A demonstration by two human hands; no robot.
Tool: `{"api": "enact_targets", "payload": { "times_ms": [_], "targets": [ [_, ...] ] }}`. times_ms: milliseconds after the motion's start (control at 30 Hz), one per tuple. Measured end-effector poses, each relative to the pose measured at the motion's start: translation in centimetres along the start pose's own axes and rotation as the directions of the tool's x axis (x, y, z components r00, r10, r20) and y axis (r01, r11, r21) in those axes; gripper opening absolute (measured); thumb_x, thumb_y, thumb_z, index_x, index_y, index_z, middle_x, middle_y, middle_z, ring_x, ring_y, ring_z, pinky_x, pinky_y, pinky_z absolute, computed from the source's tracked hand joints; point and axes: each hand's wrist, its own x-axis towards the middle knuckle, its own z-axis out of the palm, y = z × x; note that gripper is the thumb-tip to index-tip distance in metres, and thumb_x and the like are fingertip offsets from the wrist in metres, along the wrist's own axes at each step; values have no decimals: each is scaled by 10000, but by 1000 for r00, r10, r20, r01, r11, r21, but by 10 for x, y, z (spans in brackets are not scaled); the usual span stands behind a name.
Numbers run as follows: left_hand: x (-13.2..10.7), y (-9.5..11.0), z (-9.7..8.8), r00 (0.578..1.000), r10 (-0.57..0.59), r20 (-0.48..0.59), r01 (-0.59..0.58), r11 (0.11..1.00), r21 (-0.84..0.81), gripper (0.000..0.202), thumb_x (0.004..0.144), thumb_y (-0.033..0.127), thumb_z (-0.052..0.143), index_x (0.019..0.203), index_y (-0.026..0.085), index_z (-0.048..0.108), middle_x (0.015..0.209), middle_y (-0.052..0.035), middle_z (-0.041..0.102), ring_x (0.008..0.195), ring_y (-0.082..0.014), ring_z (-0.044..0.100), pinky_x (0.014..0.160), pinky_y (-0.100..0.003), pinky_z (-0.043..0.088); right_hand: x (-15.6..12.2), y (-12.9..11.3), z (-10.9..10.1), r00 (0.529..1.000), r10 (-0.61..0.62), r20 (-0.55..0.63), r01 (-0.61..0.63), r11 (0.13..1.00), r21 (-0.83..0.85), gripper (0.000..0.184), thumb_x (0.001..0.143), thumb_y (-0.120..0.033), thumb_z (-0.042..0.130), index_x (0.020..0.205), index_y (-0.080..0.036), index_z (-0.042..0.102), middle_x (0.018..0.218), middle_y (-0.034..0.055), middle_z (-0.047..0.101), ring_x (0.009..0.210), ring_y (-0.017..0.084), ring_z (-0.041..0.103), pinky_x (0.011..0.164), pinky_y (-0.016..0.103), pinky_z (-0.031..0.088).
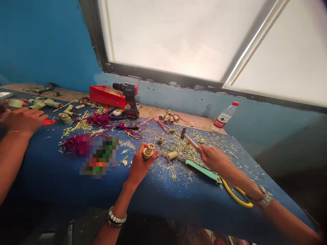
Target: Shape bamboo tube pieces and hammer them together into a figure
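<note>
My left hand (140, 163) is wrapped round a short bamboo piece (148, 153) held upright, with a narrower bamboo plug standing in its top. In my right hand (214, 157) is a small hammer (189, 139), gripped by its wooden handle with the dark head up and to the left. Between the hands lie a loose bamboo tube (172, 155) and, farther back, a small bamboo ring (160, 140). A knife with a mint-green handle (203, 171) rests below my right hand. Beside it, yellow-handled scissors (236, 195) are partly covered by my right forearm.
Bamboo shavings cover much of the blue tabletop (163, 204). A cordless drill (129, 98) stands by a red box (107, 96), and purple string (76, 143) lies nearer. A water bottle (224, 117) stands back right. Another person's hand (24, 119) is at the left, near bamboo pieces (38, 103).
</note>
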Motion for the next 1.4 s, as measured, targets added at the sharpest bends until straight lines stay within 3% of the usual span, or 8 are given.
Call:
{"api": "enact_targets", "payload": {
  "times_ms": [133, 233, 433, 567, 900, 1033, 1200, 1400],
  "targets": [
    [0, -7, 0, 1000, 5, 23, -5, 1000, -23, 306, 852, 447, 620, 806, 217, 425, 586, 75, 511, 540, -115, 492, 566, -225, 389, -17, -19, -33, 996, -83, 23, 77, 978, 194, 403, 1043, -458, 178, 903, -228, 477, 605, -31, 495, 453, 140, 468, 453, 260, 363],
    [-1, -10, 0, 1000, 3, 14, -3, 1000, -14, 311, 859, 449, 612, 783, 213, 425, 593, 72, 488, 546, -111, 466, 560, -226, 367, -28, -44, -46, 984, -177, -16, 170, 906, 387, 375, 1026, -531, 292, 923, -233, 494, 628, -34, 445, 499, 140, 445, 451, 255, 371],
    [-1, -9, 1, 999, 52, -13, -52, 999, 6, 318, 838, 389, 633, 733, 209, 393, 621, 74, 366, 564, -92, 355, 559, -219, 323, -28, -79, -36, 925, -317, -210, 360, 907, 216, 311, 1023, -474, 383, 837, -242, 474, 534, -67, 398, 418, 118, 375, 432, 263, 280],
    [0, -9, 0, 999, 41, -2, -41, 999, 15, 275, 839, 380, 619, 768, 214, 411, 614, 75, 376, 563, -101, 344, 556, -225, 316, -24, -82, -26, 865, -480, -150, 497, 859, 122, 239, 1041, -402, 385, 899, -243, 494, 560, -57, 497, 425, 119, 449, 450, 265, 290],
    [-2, -8, 0, 1000, 29, 4, -29, 999, -20, 254, 838, 381, 620, 827, 217, 426, 628, 78, 359, 560, -100, 328, 546, -220, 311, -32, -85, -29, 880, -452, -144, 472, 866, 164, 247, 1033, -404, 404, 861, -251, 494, 547, -59, 487, 412, 116, 438, 439, 262, 308],
    [-1, -8, 0, 1000, 26, 2, -26, 1000, -2, 281, 826, 389, 620, 796, 223, 395, 624, 79, 360, 555, -102, 333, 550, -221, 316, -35, -85, -28, 903, -334, -271, 394, 896, 206, 278, 1030, -424, 388, 811, -259, 433, 502, -72, 413, 372, 120, 387, 407, 266, 275],
    [-1, -11, 0, 1000, 24, -8, -24, 1000, -13, 272, 827, 390, 630, 867, 223, 419, 626, 81, 392, 553, -104, 374, 560, -222, 332, -34, -83, -23, 887, -442, -135, 457, 882, 111, 266, 1039, -424, 373, 843, -258, 444, 541, -58, 485, 406, 131, 450, 448, 271, 291],
    [-1, -13, 2, 999, 26, -20, -27, 1000, -14, 273, 827, 368, 648, 888, 221, 427, 625, 85, 378, 557, -97, 358, 555, -211, 335, -34, -82, -19, 881, -425, -211, 454, 883, 117, 264, 1046, -415, 369, 842, -256, 420, 541, -73, 447, 394, 116, 402, 439, 262, 269]
  ]
}}
